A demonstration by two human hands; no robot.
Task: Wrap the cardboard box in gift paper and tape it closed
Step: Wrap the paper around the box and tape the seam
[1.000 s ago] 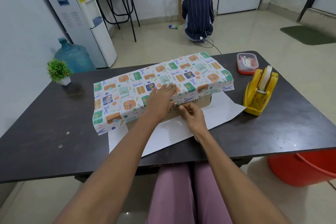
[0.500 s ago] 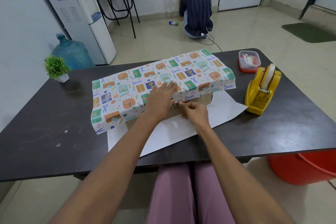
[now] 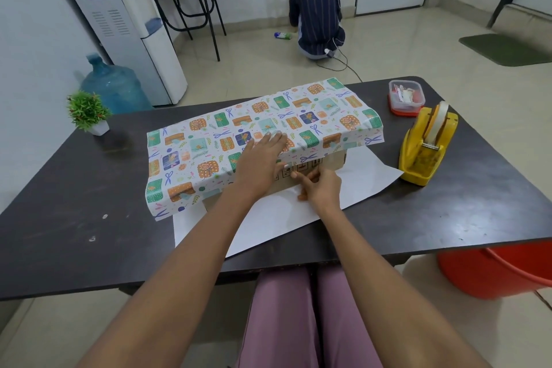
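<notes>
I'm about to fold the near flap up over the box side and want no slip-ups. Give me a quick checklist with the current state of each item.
1. Gift paper draped over the box top: ok.
2. Left hand pressing the paper flat at the near edge: ok.
3. Top flap taped to the cardboard box: cannot tell; right hand covers the spot.
4. Near flap lying flat and free on the table: ok.
5. Tape dispenser close on the right side: ok.

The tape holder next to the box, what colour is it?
Yellow. The tape dispenser shows plainly in the head view.
</notes>
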